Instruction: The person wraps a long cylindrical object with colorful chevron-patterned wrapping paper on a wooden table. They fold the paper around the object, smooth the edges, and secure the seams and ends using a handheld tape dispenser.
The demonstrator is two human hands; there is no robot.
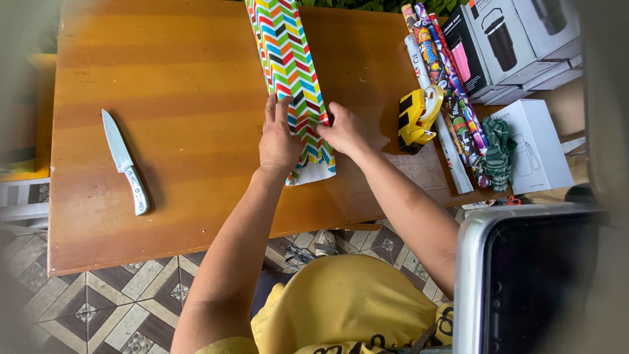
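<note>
Wrapping paper [291, 72], chevron-striped in many colours, lay as one long folded strip running from the table's [177, 78] 12 o'clock edge down to its centre, its white underside showing at the near end. Left hand [278, 141] pressed flat on the strip's left side, fingers spread fairly wide and pointing toward 12 o'clock. Right hand [344, 131] sat at the strip's right edge, fingers curled narrow and pinching the paper's fold.

Containers: a cluster of product boxes [517, 39] at 1 o'clock, at least three, all shut, printed with tumbler pictures; contents could not be seen. One more white box [540, 141] lay flat at 3 o'clock, also shut.

Counts: one knife [126, 164], white-handled, at 9 o'clock, well apart from both hands. One yellow tape dispenser [417, 118] just right of the right hand. Several rolled wrapping sheets [439, 65], about four, lay bundled between dispenser and boxes. One green striped ribbon bow [499, 147] rested against the white box.
</note>
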